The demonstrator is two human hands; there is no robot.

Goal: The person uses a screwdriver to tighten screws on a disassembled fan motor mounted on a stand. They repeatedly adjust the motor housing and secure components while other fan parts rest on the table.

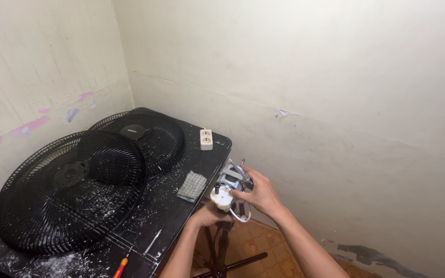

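Observation:
My right hand (260, 194) grips a fan motor unit (227, 188), a white and grey housing with wires, from the right side. My left hand (205, 218) holds the same unit from below, where it meets a black stand pole (221, 246). The unit is held past the right edge of a black table (181, 216). Two black round fan grilles lie on the table: one near and left (70, 190), one farther back (145, 136).
A grey folded cloth (192, 186), a white power socket block (206, 139), and two screwdrivers, one with an orange handle (121, 266) and one metal one (153, 242), lie on the dusty table. Pale walls meet in a corner behind. The stand's black base (238, 265) rests on a brown tile floor.

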